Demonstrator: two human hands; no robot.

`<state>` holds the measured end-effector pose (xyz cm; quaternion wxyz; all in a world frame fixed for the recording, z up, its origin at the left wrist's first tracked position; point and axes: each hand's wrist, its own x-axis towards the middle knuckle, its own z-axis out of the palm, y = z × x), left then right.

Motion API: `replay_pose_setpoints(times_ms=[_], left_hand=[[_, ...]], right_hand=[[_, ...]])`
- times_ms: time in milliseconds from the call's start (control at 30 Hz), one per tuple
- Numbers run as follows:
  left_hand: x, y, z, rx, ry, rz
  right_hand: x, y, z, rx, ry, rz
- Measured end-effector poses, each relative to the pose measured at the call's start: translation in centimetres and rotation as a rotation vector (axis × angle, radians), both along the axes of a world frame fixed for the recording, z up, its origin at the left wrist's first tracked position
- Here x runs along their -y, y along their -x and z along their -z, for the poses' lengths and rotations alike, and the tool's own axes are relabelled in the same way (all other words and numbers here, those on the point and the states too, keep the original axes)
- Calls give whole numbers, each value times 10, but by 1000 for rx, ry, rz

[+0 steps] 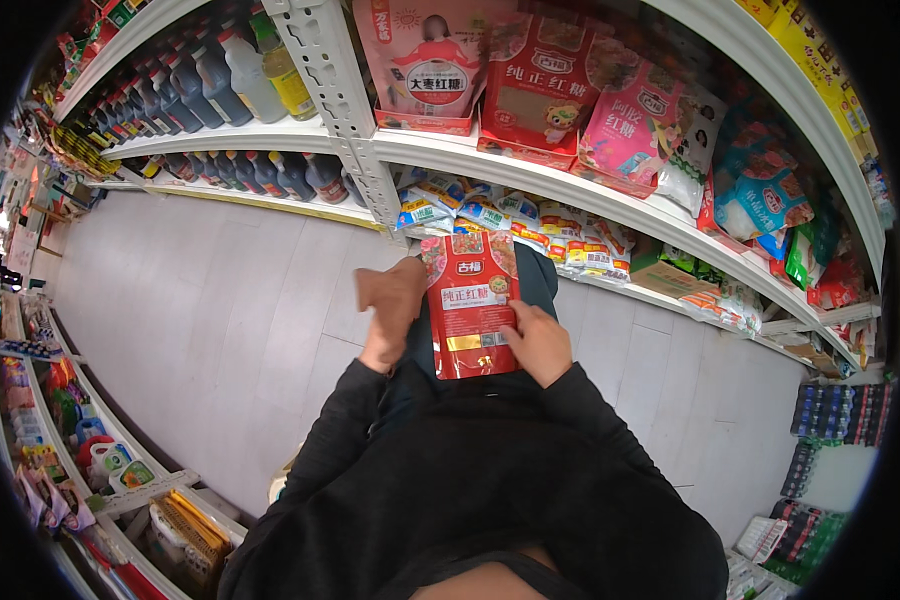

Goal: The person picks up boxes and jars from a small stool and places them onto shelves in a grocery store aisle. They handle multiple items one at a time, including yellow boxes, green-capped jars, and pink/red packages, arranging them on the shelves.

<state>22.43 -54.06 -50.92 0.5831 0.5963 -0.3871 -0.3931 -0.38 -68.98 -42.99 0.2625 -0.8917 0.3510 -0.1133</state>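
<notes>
A red plastic pouch of brown sugar (474, 319) lies front side up above my lap, with pale printed lettering and a small bear picture. At its lower right edge my right hand (538, 337) grips it, thumb across the front and the other fingers partly out of sight. On the pouch's left side, my left hand (384, 341) holds a brown cloth (397, 296) that covers most of the fingers. The cloth is slightly blurred and its edge meets the upper left edge of the pouch.
Ahead, a white metal shelf (495, 159) bears a similar red pouch (536, 82), pink pouches (634, 120) and bottles farther left (210, 82). Small bags (495, 210) fill the level below. More shelving (139, 491) stands at the lower left, and drink packs (821, 411) at the right.
</notes>
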Motion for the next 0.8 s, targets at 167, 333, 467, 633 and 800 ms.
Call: replay_pose_setpoints(times_ms=[167,333,467,633,800], left_hand=[[60,73,-53,1163,-113,100],[137,51,-23,1230,-278,-26],[131,57,-23,1264,-247,25],[38,101,-55,1228,-99,166],[15,83,-48,1211,-175,148]], right_hand=[[16,12,31,82,-142,154],[6,6,48,251,130,164],[10,6,48,319,103,160],[16,20,78,418,-66,243],[20,12,80,579,-351,312]])
